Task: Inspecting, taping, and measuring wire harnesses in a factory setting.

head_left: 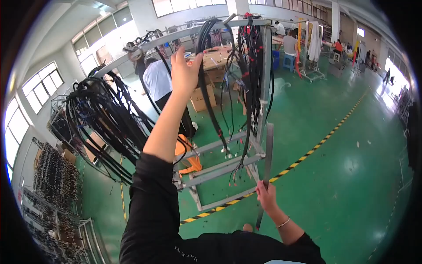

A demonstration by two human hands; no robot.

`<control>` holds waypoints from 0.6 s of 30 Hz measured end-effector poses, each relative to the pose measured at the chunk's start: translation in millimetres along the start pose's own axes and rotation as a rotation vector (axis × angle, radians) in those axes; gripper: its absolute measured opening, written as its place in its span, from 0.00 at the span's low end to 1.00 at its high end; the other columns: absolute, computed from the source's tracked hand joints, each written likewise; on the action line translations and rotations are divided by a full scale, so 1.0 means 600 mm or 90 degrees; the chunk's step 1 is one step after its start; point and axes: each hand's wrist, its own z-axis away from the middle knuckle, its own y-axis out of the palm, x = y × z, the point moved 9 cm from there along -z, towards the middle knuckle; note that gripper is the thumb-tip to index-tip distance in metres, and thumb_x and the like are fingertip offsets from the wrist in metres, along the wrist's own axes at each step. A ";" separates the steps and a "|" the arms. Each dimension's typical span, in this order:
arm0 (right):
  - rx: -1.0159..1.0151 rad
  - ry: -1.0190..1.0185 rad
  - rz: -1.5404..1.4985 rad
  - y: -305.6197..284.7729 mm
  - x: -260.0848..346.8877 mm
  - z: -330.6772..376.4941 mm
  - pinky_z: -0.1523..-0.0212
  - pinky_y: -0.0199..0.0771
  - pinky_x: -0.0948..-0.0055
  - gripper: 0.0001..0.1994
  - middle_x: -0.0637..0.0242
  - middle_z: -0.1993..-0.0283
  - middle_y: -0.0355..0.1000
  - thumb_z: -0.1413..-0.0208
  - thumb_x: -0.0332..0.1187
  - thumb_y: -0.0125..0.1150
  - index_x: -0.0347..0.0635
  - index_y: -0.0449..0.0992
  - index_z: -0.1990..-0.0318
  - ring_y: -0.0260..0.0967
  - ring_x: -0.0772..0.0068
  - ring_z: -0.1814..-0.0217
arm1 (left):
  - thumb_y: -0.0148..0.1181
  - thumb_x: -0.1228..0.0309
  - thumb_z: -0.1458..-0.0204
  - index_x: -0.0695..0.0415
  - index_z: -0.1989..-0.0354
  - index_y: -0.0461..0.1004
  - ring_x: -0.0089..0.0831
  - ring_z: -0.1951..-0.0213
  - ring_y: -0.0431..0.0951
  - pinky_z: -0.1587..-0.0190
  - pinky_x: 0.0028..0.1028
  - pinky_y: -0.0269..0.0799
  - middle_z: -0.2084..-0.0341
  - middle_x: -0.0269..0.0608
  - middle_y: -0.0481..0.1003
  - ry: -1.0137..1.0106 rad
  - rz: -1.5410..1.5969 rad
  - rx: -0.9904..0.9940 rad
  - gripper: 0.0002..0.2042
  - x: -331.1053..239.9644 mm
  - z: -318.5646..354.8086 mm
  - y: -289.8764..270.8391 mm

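Note:
My left hand (pixel 184 75) is raised in front of the rack's upper bar, its fingers and thumb apart. The thumb is beside a looped bundle of black cables (pixel 204 81) that hangs over the bar; whether they touch I cannot tell. Lower down on the right, my right hand (pixel 266 197) is closed around a long dark strip (pixel 269 149), which looks like a flat black cable or bundle. The strip runs upward past the rack's post and also shows below the hand. A thicker bunch of black cables with red parts (pixel 252 66) hangs near the post.
The grey metal rack (pixel 224 169) stands before me on a green floor. More black cables (pixel 103 114) droop from its left side. Behind it are a person in a light shirt (pixel 158 79), an orange stool (pixel 188 160) and a cardboard box (pixel 203 97). Yellow-black tape (pixel 303 155) crosses the floor.

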 end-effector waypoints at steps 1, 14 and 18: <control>0.012 -0.001 0.000 -0.009 -0.002 -0.007 0.84 0.55 0.83 0.16 0.75 0.80 0.61 0.34 0.40 0.52 0.42 0.69 0.73 0.54 0.87 0.83 | 0.65 0.57 0.48 0.62 0.49 0.74 0.43 0.58 0.79 0.57 0.38 0.74 0.58 0.52 0.76 -0.007 -0.045 0.035 0.24 0.012 -0.036 0.046; -0.080 -0.278 0.046 -0.129 0.194 -0.230 0.66 0.67 0.79 0.08 0.70 0.67 0.74 0.37 0.31 0.57 0.34 0.77 0.58 0.67 0.82 0.67 | 0.63 0.57 0.43 0.52 0.52 0.80 0.31 0.78 0.70 0.74 0.32 0.66 0.80 0.33 0.76 0.105 -0.018 0.076 0.16 -0.190 -0.140 0.060; -0.040 -0.439 0.044 -0.068 0.392 -0.286 0.56 0.73 0.81 0.21 0.58 0.39 0.71 0.47 0.25 0.64 0.36 0.74 0.44 0.70 0.77 0.50 | 0.63 0.58 0.43 0.65 0.58 0.78 0.19 0.86 0.59 0.80 0.22 0.54 0.87 0.30 0.64 -0.154 0.206 0.073 0.18 -0.224 -0.117 0.025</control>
